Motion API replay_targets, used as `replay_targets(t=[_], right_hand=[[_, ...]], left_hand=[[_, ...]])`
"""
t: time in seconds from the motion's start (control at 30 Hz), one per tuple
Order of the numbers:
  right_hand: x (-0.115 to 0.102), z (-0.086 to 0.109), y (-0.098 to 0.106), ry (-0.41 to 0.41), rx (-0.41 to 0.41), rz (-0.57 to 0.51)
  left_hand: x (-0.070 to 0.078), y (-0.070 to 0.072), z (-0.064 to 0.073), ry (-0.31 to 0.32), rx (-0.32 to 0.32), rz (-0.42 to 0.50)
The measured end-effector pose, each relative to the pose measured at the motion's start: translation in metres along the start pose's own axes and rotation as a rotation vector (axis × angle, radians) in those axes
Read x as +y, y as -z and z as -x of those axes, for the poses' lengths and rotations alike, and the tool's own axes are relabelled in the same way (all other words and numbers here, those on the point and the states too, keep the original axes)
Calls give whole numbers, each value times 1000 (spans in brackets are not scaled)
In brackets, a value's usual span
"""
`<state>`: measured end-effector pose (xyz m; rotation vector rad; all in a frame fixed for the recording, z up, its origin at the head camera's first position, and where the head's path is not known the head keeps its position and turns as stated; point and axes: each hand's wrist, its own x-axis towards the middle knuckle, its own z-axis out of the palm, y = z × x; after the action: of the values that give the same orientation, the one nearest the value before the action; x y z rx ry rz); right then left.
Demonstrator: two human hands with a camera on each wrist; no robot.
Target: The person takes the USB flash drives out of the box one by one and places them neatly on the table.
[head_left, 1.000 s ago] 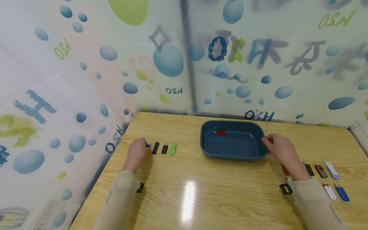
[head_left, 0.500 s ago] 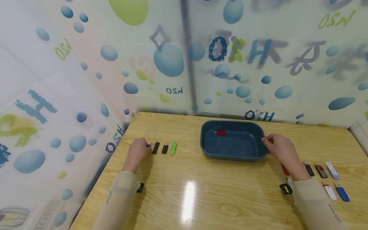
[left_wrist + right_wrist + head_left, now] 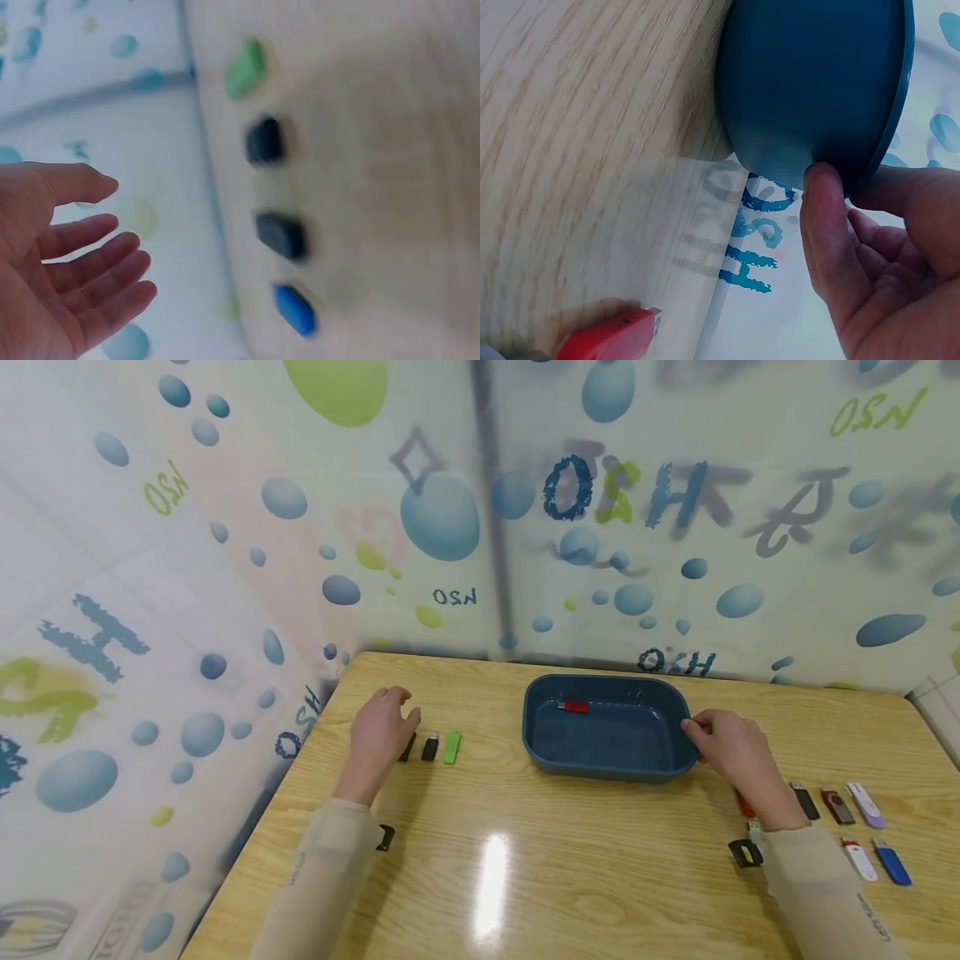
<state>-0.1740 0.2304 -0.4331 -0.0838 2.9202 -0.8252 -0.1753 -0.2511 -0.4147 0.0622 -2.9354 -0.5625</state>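
My left hand (image 3: 378,731) hovers over the left row of USB sticks with its fingers apart, and the left wrist view shows nothing in it. That row holds a blue stick (image 3: 295,310), two black sticks (image 3: 282,235) (image 3: 265,140) and a green one (image 3: 246,69); in the head view the hand hides the blue one. With thumb and finger my right hand (image 3: 731,752) pinches the right rim of a dark blue tray (image 3: 607,770). Inside the tray lies a red USB stick (image 3: 574,707).
Right of the tray, several more USB sticks lie on the wooden table (image 3: 600,868), among them a brown one (image 3: 837,807), a blue one (image 3: 892,863) and a red one (image 3: 611,337) partly behind the right wrist. A printed curtain (image 3: 450,460) hangs behind the table.
My left hand has lifted off the blue stick at the row's left end, moved slightly right and spread its fingers. My right hand and the tray have stayed in place.
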Motion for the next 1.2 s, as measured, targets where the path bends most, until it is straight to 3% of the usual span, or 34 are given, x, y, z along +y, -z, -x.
replay_targets(t=[0.27, 0.47, 0.77, 1.2], right_hand=[[0, -1, 1, -3, -2, 2], [0, -3, -1, -13, 0, -4], [0, -1, 0, -16, -2, 2], [-1, 2, 2, 1, 4, 1]], left_hand=[[65, -2, -1, -227, 105, 48], [107, -13, -4, -342, 90, 60], [160, -39, -14, -378, -71, -4], [201, -78, -29, -359, -199, -232]])
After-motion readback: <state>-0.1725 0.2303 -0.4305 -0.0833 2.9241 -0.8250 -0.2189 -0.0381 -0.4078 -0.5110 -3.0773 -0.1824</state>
